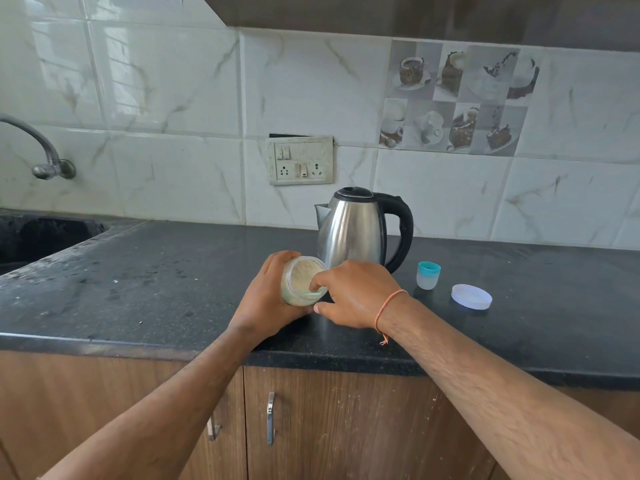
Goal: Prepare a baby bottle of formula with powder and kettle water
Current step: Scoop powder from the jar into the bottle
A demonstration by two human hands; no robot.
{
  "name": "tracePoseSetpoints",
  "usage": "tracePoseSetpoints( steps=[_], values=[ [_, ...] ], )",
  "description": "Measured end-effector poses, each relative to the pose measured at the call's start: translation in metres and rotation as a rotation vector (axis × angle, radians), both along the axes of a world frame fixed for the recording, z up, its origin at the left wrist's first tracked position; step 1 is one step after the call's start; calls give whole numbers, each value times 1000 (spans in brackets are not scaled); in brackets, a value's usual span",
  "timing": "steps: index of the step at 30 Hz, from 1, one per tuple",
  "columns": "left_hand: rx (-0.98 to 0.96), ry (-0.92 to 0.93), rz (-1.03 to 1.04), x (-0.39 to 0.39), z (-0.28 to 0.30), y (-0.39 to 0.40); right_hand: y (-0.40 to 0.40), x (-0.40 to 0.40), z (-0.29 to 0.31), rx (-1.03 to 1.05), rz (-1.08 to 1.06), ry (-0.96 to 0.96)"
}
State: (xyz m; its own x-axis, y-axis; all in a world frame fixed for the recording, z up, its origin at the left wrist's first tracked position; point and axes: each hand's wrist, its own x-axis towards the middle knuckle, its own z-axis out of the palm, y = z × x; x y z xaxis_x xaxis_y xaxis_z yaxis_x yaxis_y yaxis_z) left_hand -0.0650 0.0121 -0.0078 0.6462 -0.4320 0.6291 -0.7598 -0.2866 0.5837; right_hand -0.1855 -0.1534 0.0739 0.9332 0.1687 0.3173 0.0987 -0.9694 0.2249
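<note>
Steel kettle (353,230) stands on the bench (156,282); just before it, left hand (266,299) grips a powder jar (301,282), right hand (353,292) pinching a scoop (310,294) inside.

Two hands meet at the centre of the frame: the left hand (266,299) and the right hand (356,292). Between them is one jar (300,284) of pale powder, with what may be one scoop (308,294) at its mouth, though it is mostly hidden. One kettle (360,228) stands just behind. At right of centre on the desk (138,289) are one small cup (428,275) and one round lid (471,296). One tap (41,150) is at the left, one switch panel (300,160) on the wall, and two cupboard handles (270,418) below.
</note>
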Motion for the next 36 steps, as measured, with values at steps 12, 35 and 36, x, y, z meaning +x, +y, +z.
tracePoseSetpoints(
  steps=[12,35,36],
  values=[
    [11,0,3,1,-2,0,-5,-4,2,183,118,-102],
    [28,22,-8,5,-4,0,-10,3,-1,25,146,-446],
    [27,21,-6,6,-4,0,-10,3,-2,-2,141,-439]
  ],
)
